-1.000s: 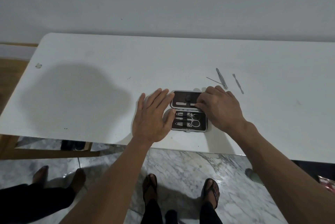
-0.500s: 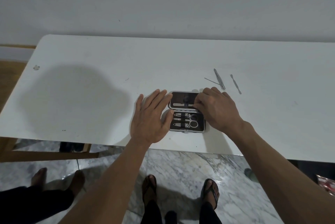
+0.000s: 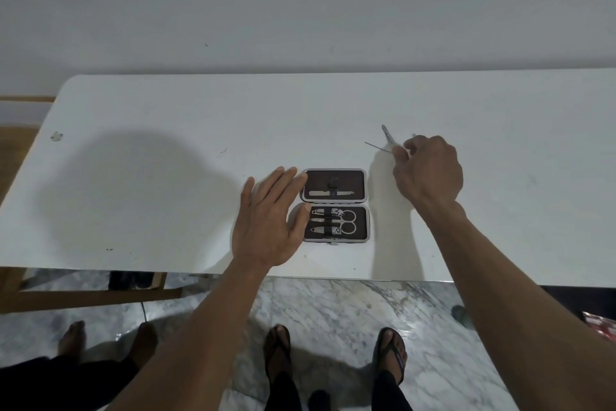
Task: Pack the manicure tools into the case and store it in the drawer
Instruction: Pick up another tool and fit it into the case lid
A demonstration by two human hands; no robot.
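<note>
case (image 3: 334, 204) lies open on table (image 3: 166, 177), left of the right hand (image 3: 428, 170) grip: 1 file in lid, 2 clippers and 1 scissors in base. left hand (image 3: 270, 220) laid flat, released, touching case edge. right grip pinched on loose tools (image 3: 388, 137); count unclear, partly hidden by fingers.

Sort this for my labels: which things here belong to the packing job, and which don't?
Job: case; file, clippers and scissors inside it; loose tools at the right hand.
Not: table, sandals.
</note>
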